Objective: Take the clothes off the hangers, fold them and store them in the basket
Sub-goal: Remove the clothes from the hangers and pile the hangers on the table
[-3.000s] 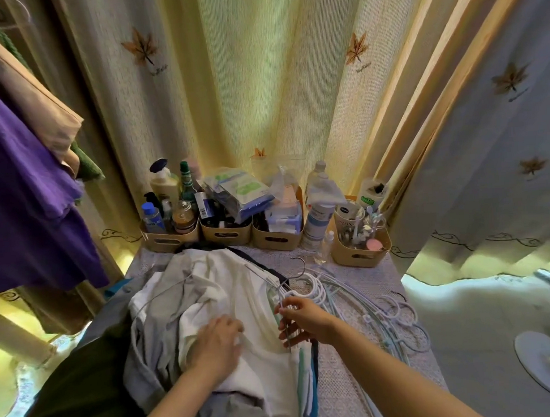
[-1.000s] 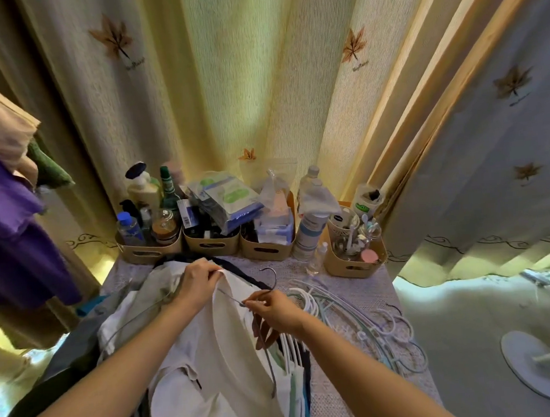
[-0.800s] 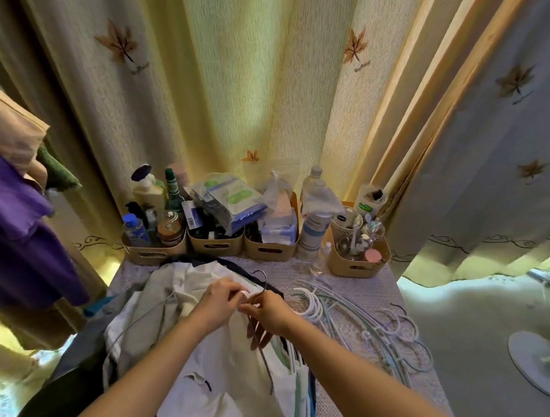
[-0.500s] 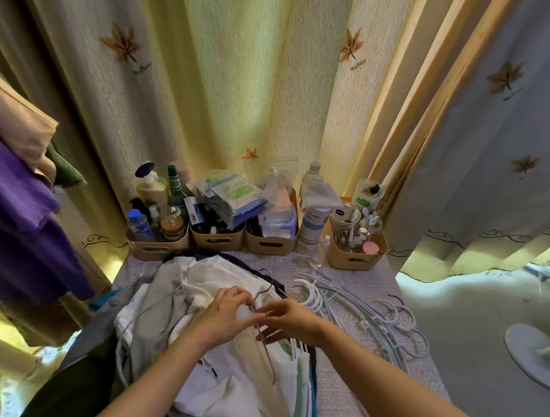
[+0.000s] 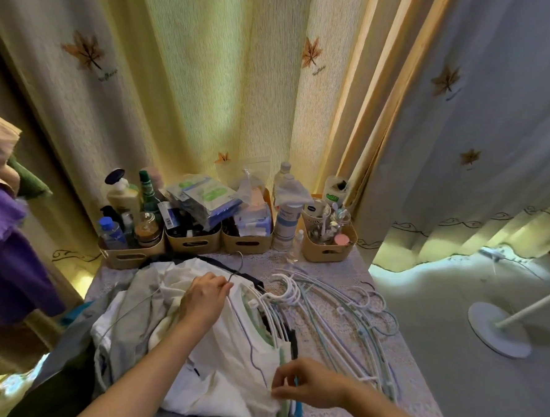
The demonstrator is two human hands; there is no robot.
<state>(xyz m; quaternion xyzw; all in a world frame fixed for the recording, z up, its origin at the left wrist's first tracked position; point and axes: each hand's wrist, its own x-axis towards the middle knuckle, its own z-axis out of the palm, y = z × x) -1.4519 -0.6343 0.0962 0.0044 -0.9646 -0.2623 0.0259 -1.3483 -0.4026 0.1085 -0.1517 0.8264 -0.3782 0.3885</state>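
A heap of clothes on hangers lies on the table, with a white garment (image 5: 230,349) on top. My left hand (image 5: 205,299) pinches the neck of that garment's thin wire hanger (image 5: 238,265), whose hook points toward the bins. My right hand (image 5: 307,387) grips the white garment's right edge near the front of the table. Grey and white clothes (image 5: 134,300) lie under it to the left, and several more hangered garments (image 5: 281,333) are stacked beneath on the right.
Several empty white and pale blue hangers (image 5: 338,314) lie on the lace-covered table (image 5: 338,262) to the right. Tan bins (image 5: 192,244) with bottles line the back edge. Purple clothes (image 5: 2,250) hang at left. Curtains surround; a white stand base (image 5: 500,333) is on the floor.
My right hand let go near the hanger hook and moved down toward me to the garment's right edge. My left hand now holds the hanger neck alone.
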